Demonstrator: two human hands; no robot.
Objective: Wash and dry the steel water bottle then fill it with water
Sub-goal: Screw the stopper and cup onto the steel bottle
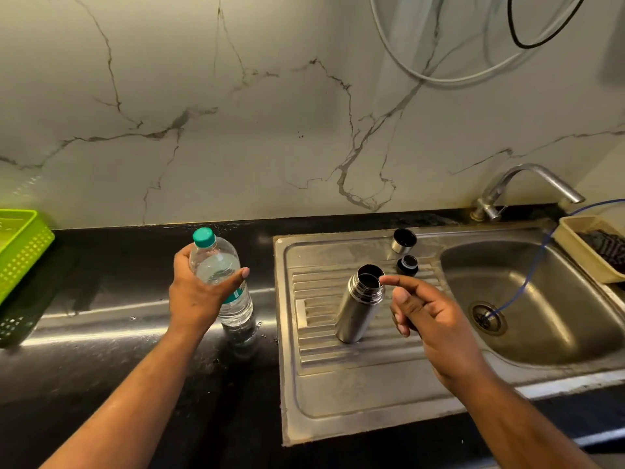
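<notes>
Curling round the clear plastic bottle [237,309], water inside, your left hand [195,296] grips it; your right hand [433,321], holding nothing, rests one straight fingertip on the open threaded mouth of the steel bottle [357,314], upright on the ridged drainboard [321,355].

Left hand [196,294] grips plastic bottle [216,262] — steel bottle [358,311] uncapped.

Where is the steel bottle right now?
The steel bottle stands uncapped on the drainboard left of the basin, centre-right in the head view, right hand at its mouth, two caps just behind.
</notes>
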